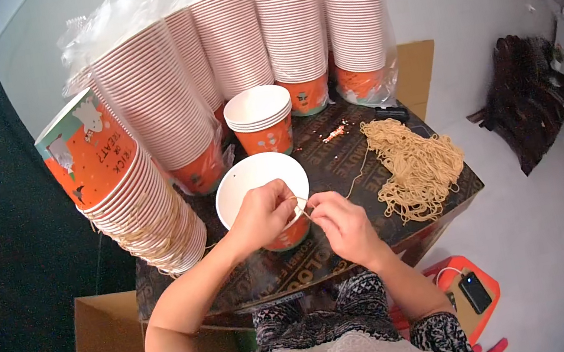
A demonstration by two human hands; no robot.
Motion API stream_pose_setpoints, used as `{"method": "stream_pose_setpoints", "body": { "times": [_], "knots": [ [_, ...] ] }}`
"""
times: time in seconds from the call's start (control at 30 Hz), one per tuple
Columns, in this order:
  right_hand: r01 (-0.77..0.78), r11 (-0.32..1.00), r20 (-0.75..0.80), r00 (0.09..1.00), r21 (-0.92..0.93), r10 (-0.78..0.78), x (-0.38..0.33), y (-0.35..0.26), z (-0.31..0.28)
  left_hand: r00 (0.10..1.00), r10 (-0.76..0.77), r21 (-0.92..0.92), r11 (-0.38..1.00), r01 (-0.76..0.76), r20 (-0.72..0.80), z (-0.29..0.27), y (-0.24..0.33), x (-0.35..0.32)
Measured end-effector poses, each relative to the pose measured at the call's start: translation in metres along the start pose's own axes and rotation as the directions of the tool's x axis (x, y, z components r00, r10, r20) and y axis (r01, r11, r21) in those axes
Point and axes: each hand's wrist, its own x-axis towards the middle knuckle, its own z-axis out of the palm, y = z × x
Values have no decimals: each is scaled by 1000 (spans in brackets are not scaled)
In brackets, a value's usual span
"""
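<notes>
An orange paper bucket with a white inside (235, 188) stands upright at the near middle of the table. Over its right rim, my left hand (264, 214) pinches a thin tan cord, its fingers partly covering the bucket's opening. Close beside it, my right hand (345, 225) also has the cord between thumb and fingertips. From there the cord (358, 176) runs to a loose heap of tan cord (416, 167) at the table's right. Whether the cord passes through the bucket's wall is hidden by my fingers.
A few nested buckets (257, 110) stand just behind. Tall bagged bucket stacks (232, 41) line the table's back. At left leans an upside-down stack (147, 226) with cords hanging on it. Small scraps (336, 132) lie right of centre. A red stool (486, 283) carries a power bank (474, 291).
</notes>
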Motion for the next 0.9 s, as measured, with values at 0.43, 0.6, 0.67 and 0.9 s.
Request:
{"method": "stream_pose_setpoints", "body": {
  "times": [0.43, 0.6, 0.67, 0.9],
  "knots": [
    [230, 933, -85, 961, -277, -262, 6, 1, 4, 984, 153, 296, 948, -119, -95, 6, 8, 0],
    [-168, 974, -165, 967, 155, 193, -4, 3, 17, 928, 366, 461, 836, -296, -67, 7, 7, -7],
    [-402, 791, -70, 872, 460, 484, -3, 4, 20, 905, 423, 498, 794, -348, -42, 6, 9, -9],
    [-547, 485, 129, 743, 682, 657, 3, -2, 23, 866, 500, 456, 779, -431, -34, 5, 10, -11]
  ]
}}
